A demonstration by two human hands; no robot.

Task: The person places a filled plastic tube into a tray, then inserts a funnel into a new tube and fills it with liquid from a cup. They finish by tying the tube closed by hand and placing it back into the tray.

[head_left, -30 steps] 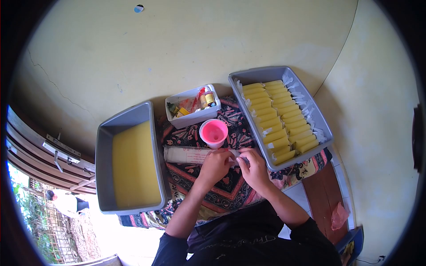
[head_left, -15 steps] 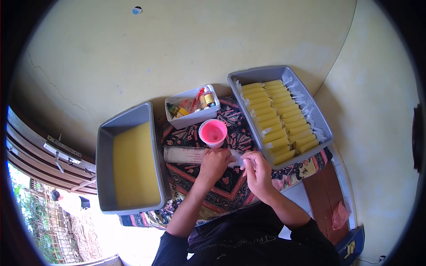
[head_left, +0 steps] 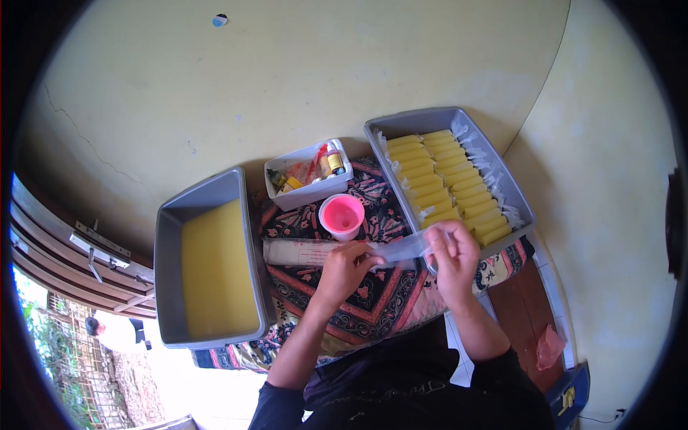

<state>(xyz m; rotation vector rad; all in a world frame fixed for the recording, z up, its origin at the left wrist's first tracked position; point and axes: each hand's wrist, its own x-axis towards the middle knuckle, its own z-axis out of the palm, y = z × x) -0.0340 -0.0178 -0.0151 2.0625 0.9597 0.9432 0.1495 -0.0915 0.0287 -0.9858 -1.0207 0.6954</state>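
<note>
At the far left, a brown door (head_left: 43,251) with a metal handle stands beside a bright opening, where another person (head_left: 118,331) shows at the lower left. Next, a grey tub (head_left: 259,265) left of centre holds yellow liquid (head_left: 218,269). Just right of it, on the bench (head_left: 362,297) with its patterned cloth, lies a plastic pack (head_left: 297,252) with red print; above that sits a white basket (head_left: 308,195) of small bottles. The left hand (head_left: 344,271), at the centre, has a pinched grip, thumb against fingers, on the left end of a translucent plastic strip (head_left: 401,249). A pink cup (head_left: 342,215) stands just above this hand. The strip stretches rightward to the right hand (head_left: 454,254), its grip closed around the other end, near the lower edge of a second grey tub (head_left: 419,123), which holds rows of yellow-filled tubes (head_left: 438,175). At the lower right, a pink bag (head_left: 550,349) lies near a blue bin (head_left: 582,387).
</note>
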